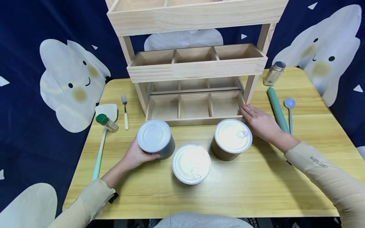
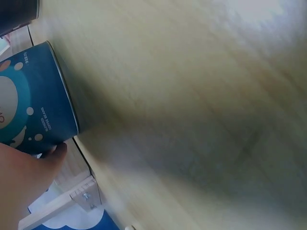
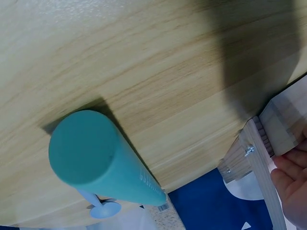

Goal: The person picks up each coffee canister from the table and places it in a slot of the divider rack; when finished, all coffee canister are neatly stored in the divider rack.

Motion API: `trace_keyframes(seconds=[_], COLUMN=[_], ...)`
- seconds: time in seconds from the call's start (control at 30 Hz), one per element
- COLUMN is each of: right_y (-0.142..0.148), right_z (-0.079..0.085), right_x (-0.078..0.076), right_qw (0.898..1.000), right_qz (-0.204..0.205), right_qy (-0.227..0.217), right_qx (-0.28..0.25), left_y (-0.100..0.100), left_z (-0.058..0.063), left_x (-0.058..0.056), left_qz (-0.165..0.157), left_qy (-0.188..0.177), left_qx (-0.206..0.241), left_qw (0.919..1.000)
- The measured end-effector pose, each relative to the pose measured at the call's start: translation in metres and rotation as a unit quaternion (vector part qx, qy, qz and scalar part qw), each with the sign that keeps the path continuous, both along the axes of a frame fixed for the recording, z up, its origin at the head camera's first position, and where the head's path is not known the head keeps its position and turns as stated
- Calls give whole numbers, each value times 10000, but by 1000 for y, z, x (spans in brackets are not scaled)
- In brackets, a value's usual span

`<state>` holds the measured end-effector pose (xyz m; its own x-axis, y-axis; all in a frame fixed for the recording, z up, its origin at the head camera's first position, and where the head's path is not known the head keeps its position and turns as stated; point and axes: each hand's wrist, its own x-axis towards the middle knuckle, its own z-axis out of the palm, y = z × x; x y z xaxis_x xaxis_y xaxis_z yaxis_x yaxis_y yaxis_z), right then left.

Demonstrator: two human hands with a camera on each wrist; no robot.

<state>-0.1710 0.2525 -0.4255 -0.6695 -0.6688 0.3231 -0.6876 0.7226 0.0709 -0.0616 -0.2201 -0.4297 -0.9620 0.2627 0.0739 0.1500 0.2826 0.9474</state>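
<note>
My left hand (image 1: 134, 155) grips a dark blue can (image 1: 154, 136) with a pale plastic lid, thumb along its near side. In the left wrist view, the can (image 2: 50, 103) shows printed lettering about coffee beans. My right hand (image 1: 260, 123) touches the front right corner of the bottom tray (image 1: 196, 121) of a wooden shelf, fingers extended along it. That hand (image 3: 295, 187) is at the tray's edge in the right wrist view. Just below it in the head view stands a brown can (image 1: 232, 137). Another lidded can (image 1: 191, 164) stands nearer me, between the other two.
The wooden shelf (image 1: 196, 71) has divided trays on several levels. To the left lie a spatula (image 1: 99, 155), a green-capped jar (image 1: 107, 123) and a fork (image 1: 125, 110). On the right are a teal cylinder (image 1: 277, 109), a blue spoon (image 1: 290, 110) and a glass shaker (image 1: 274, 74).
</note>
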Motion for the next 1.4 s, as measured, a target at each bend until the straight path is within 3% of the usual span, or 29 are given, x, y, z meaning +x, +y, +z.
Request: trace_keyframes(seconds=[0.33, 0.5, 0.67, 0.8, 1.27, 1.4], right_y=[2, 2, 2, 2, -1, -1], right_z=[-2, 0, 2, 2, 4, 3], right_x=[7, 6, 5, 5, 5, 5], right_qw=[10000, 9999, 9998, 9999, 9999, 9999], right_qz=[-76, -12, 22, 8, -61, -89], right_qy=[14, 117, 169, 116, -30, -68], right_qx=[-46, 8, 32, 57, 75, 82], left_y=[4, 6, 10, 11, 24, 29], left_z=[0, 12, 34, 43, 40, 46], left_x=[4, 2, -13, -28, -67, -71], left_qz=[355, 504, 737, 895, 1130, 1257], left_qy=[40, 354, 771, 974, 995, 889], left_qx=[-113, 99, 364, 387, 517, 548], left_qw=[9993, 9981, 9936, 9905, 9872, 9866])
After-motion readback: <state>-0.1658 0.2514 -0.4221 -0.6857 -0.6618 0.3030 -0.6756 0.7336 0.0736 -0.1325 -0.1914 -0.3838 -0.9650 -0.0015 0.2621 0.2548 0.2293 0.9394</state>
